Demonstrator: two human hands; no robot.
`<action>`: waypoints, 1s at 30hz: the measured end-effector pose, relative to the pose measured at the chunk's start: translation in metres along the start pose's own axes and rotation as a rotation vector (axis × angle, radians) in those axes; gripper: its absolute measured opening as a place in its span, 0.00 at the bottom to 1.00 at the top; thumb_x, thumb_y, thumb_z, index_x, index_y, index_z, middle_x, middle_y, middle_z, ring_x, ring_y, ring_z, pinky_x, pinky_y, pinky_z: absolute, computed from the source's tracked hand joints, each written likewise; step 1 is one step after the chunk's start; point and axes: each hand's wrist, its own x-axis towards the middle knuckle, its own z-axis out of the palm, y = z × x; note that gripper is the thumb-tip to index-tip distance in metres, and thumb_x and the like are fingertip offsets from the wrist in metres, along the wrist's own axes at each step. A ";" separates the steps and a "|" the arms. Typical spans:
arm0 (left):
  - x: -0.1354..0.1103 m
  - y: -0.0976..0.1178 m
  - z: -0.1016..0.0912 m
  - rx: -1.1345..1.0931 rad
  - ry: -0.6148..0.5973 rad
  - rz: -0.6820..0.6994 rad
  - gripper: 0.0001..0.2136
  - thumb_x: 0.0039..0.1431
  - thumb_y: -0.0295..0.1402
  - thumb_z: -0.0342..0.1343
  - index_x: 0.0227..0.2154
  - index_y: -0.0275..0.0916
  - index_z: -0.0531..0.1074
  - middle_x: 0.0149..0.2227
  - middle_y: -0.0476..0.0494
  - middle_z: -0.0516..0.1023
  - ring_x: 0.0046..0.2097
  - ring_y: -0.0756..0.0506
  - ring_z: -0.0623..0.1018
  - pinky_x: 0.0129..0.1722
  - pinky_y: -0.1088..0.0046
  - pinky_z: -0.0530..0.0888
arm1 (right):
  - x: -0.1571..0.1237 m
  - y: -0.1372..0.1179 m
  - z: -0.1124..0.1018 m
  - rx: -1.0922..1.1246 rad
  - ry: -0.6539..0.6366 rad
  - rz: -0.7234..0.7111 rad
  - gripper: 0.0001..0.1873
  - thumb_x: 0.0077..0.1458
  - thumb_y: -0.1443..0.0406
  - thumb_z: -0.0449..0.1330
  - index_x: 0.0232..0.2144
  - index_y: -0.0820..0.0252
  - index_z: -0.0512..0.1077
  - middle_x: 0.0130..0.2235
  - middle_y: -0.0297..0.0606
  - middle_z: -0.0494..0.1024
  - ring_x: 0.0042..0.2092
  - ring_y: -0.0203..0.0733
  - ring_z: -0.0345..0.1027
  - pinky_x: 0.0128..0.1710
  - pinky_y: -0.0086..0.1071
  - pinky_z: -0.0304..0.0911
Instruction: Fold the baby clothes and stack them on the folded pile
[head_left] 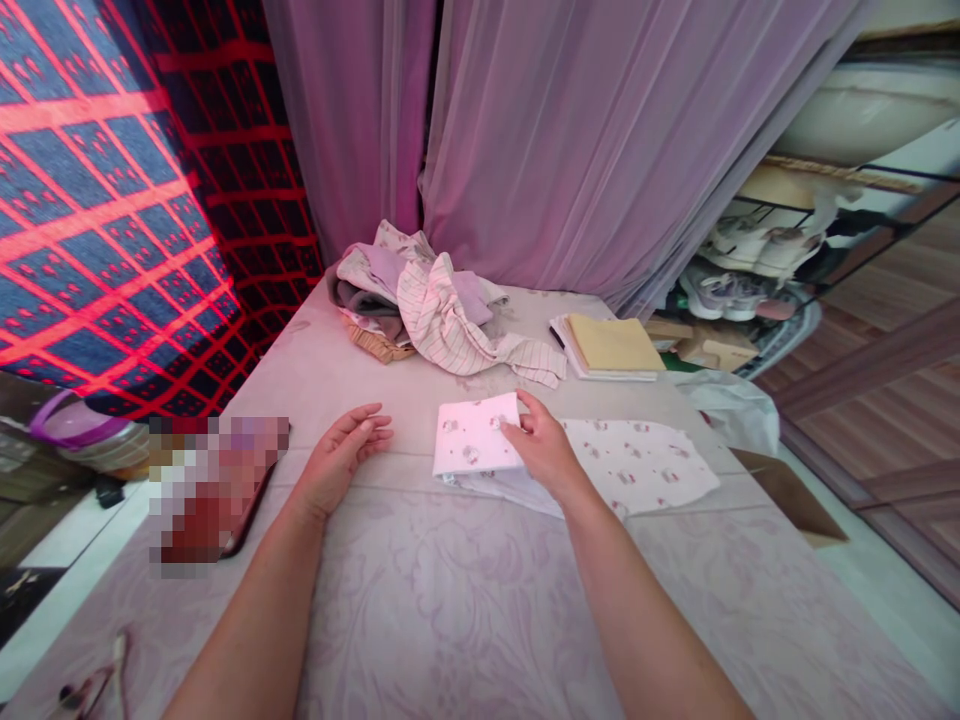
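Observation:
My right hand [537, 440] pinches the upper right part of a folded pink-white printed cloth [476, 436], thumb on top and fingers behind its edge. From under that folded part, a longer flat stretch of white cloth with the same small print [645, 462] runs to the right along the table; it looks like one garment, though my hand hides where they join. To the left, my left hand [349, 447] hovers near the table with fingers spread and nothing in it, apart from the cloth.
A heap of clothes with a striped piece [450, 320] lies in a wicker basket [379, 340] at the back. Folded cloths with a yellow top [611, 343] sit back right. A blurred-out red object [225, 490] lies left, and glasses [97, 685] front left. Purple curtains [570, 150] hang behind.

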 end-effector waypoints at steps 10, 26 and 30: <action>0.000 0.001 -0.001 0.010 -0.016 0.013 0.23 0.44 0.44 0.68 0.43 0.40 0.76 0.40 0.43 0.80 0.40 0.46 0.79 0.42 0.69 0.76 | -0.018 0.038 -0.032 -0.391 0.107 0.086 0.35 0.53 0.62 0.55 0.63 0.59 0.54 0.34 0.33 0.79 0.29 0.38 0.69 0.31 0.30 0.61; -0.001 0.002 -0.001 -0.010 -0.009 0.006 0.23 0.43 0.44 0.69 0.42 0.40 0.76 0.40 0.43 0.81 0.39 0.46 0.80 0.41 0.70 0.77 | -0.028 0.031 -0.033 -0.716 0.154 0.142 0.35 0.55 0.62 0.55 0.64 0.57 0.54 0.42 0.40 0.78 0.39 0.44 0.73 0.38 0.33 0.60; 0.000 0.002 -0.001 -0.001 -0.008 0.005 0.23 0.43 0.44 0.68 0.43 0.39 0.76 0.40 0.42 0.81 0.39 0.46 0.80 0.41 0.69 0.76 | -0.027 0.032 -0.035 -0.718 0.155 0.147 0.36 0.54 0.63 0.56 0.64 0.58 0.53 0.42 0.39 0.79 0.40 0.45 0.72 0.38 0.34 0.60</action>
